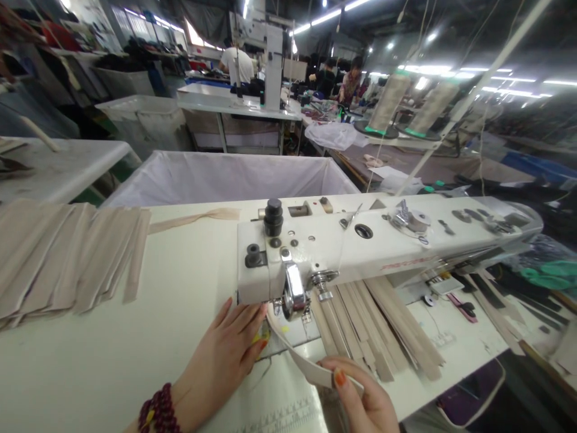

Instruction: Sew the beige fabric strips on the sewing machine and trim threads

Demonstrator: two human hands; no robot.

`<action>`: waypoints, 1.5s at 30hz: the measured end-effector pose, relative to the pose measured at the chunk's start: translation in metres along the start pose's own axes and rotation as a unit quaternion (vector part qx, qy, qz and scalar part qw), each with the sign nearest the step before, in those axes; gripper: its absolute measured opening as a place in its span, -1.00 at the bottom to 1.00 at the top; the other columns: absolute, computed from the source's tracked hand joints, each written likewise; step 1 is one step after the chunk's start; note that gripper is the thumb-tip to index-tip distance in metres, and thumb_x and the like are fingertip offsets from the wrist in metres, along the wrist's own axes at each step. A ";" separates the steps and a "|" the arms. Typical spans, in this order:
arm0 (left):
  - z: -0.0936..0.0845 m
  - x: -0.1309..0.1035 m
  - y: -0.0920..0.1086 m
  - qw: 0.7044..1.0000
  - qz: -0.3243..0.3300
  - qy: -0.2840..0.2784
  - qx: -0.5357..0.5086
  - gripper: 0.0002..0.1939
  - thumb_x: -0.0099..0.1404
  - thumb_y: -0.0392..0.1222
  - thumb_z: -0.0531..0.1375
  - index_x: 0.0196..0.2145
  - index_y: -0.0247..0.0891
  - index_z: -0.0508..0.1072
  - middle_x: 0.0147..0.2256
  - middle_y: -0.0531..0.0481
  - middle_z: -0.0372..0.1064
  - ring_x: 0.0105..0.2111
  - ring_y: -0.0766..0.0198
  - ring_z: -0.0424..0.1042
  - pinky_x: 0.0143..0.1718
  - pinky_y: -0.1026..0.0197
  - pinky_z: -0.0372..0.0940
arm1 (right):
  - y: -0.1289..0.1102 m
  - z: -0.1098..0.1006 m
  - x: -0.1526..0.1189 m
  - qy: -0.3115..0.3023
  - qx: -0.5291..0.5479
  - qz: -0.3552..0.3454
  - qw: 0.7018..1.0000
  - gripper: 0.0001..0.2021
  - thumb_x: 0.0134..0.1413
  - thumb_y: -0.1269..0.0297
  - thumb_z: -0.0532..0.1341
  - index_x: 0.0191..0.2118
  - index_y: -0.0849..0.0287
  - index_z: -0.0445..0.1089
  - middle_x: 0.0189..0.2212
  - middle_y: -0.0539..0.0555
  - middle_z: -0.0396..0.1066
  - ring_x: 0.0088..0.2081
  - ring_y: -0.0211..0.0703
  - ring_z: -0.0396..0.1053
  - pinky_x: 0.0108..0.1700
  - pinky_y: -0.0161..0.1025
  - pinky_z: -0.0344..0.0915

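A white industrial sewing machine (351, 246) stretches across the table. My left hand (225, 343) lies palm down on the bed just left of the presser foot, fingers stretched out, with the fingertips beside the far end of a beige fabric strip (300, 361). Whether they touch that strip I cannot tell. The near part of the strip curves toward me, pinched between the thumb and fingers of my right hand (360, 391). Under the machine arm lies a stack of beige strips (360, 325). The needle is hidden behind the metal take-up guard (294, 288).
A pile of beige fabric pieces (108, 252) covers the table's left side, with a thin strip (198, 219) trailing from it. Behind the machine is a white cloth-lined bin (243, 171). Two thread cones (387, 102) stand at right. Small scissors (464, 307) lie farther right.
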State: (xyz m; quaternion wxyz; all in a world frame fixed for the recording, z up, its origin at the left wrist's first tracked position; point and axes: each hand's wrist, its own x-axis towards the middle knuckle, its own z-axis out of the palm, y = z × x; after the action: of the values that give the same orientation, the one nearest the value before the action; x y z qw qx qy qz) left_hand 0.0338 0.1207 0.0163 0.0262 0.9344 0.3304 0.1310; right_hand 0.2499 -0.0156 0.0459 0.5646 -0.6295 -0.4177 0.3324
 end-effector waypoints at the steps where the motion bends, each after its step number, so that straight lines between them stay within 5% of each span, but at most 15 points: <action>1: 0.001 0.000 -0.001 1.000 -0.001 -0.002 -0.004 -0.57 0.37 -0.23 0.11 0.17 -0.36 0.31 0.10 -0.25 0.40 0.06 -0.09 0.38 0.09 -0.23 0.24 | 0.000 0.001 0.003 0.002 0.016 0.016 1.000 -0.72 0.17 -0.02 0.25 -0.27 0.04 0.59 -0.28 0.13 0.57 -0.23 -0.05 0.52 -0.19 -0.21 0.48; 11: -0.003 0.009 -0.013 0.997 -0.008 -0.025 -0.071 -0.72 0.42 -0.17 0.06 -0.01 -0.26 0.45 -0.05 -0.18 0.50 0.01 -0.11 0.41 0.06 -0.26 0.28 | -0.001 0.014 0.027 -0.049 0.027 0.031 0.998 -0.82 0.21 0.10 0.23 -0.22 -0.01 0.57 -0.23 0.05 0.55 -0.16 -0.16 0.49 -0.12 -0.32 0.39; 19: 0.000 0.007 -0.016 0.994 -0.019 -0.035 -0.099 -0.73 0.43 -0.15 0.05 -0.01 -0.23 0.44 -0.02 -0.16 0.49 0.01 -0.05 0.43 0.06 -0.15 0.34 | -0.002 0.020 0.048 -0.132 -0.060 -0.088 0.986 -0.82 0.26 0.27 0.19 -0.17 0.05 0.56 -0.25 0.07 0.58 -0.22 -0.17 0.52 -0.18 -0.28 0.43; 27: -0.004 0.011 -0.016 0.995 -0.014 -0.025 -0.097 -0.72 0.39 -0.21 0.08 0.00 -0.26 0.44 0.01 -0.20 0.49 0.02 -0.10 0.44 -0.21 -0.05 0.47 | -0.008 0.023 0.055 -0.171 -0.201 -0.190 0.946 -0.87 0.25 0.38 0.16 -0.23 0.11 0.47 -0.35 -0.01 0.52 -0.31 -0.23 0.44 -0.25 -0.30 0.27; 37: -0.005 0.011 -0.016 0.995 -0.006 -0.027 -0.096 -0.76 0.40 -0.20 0.08 -0.05 -0.23 0.47 -0.01 -0.16 0.51 0.07 -0.13 0.41 0.09 -0.29 0.30 | -0.002 0.035 0.059 -0.200 -0.343 -0.230 0.888 -0.85 0.31 0.33 0.11 -0.31 0.12 0.37 -0.37 -0.01 0.44 -0.31 -0.18 0.34 -0.24 -0.22 0.11; 45: -0.008 0.012 -0.014 0.994 -0.008 -0.026 -0.108 -0.79 0.41 -0.18 0.06 -0.17 -0.22 0.48 -0.14 -0.16 0.55 -0.02 -0.12 0.46 0.11 -0.35 0.26 | 0.009 0.054 0.073 -0.144 -0.412 -0.285 0.853 -0.83 0.25 0.30 0.10 -0.33 0.13 0.40 -0.40 0.08 0.45 -0.35 -0.10 0.37 -0.24 -0.17 0.21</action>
State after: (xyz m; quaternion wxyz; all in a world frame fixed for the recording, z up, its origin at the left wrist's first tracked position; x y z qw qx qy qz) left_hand 0.0318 0.1389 0.0247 0.1363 0.9266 0.3207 0.1411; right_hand 0.2343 0.0739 0.0331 0.2568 -0.6031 -0.7541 0.0410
